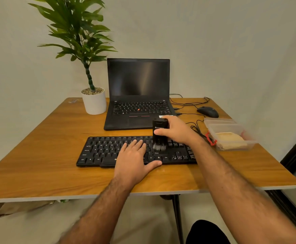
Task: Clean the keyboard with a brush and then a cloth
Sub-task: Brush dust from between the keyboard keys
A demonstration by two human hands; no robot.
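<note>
Now: right hand (174, 131) clamped round black upright brush (159, 133), bristles on right half of black flat keyboard (108, 150) near table's front edge. Left hand (135, 155) flat, fingers together, steadying keys. Risk: hard sweep shifts keyboard, flicks dust toward yellow cloth (231, 139) in box.

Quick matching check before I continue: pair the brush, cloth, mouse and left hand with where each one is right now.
Things:
1. brush
2. cloth
3. mouse
4. left hand

Places:
A. flat on the keyboard keys
B. inside the clear plastic box
C. in the right hand, bristles on the keys
D. on the table, right of the laptop

Pairs: 1-C, 2-B, 3-D, 4-A
</note>
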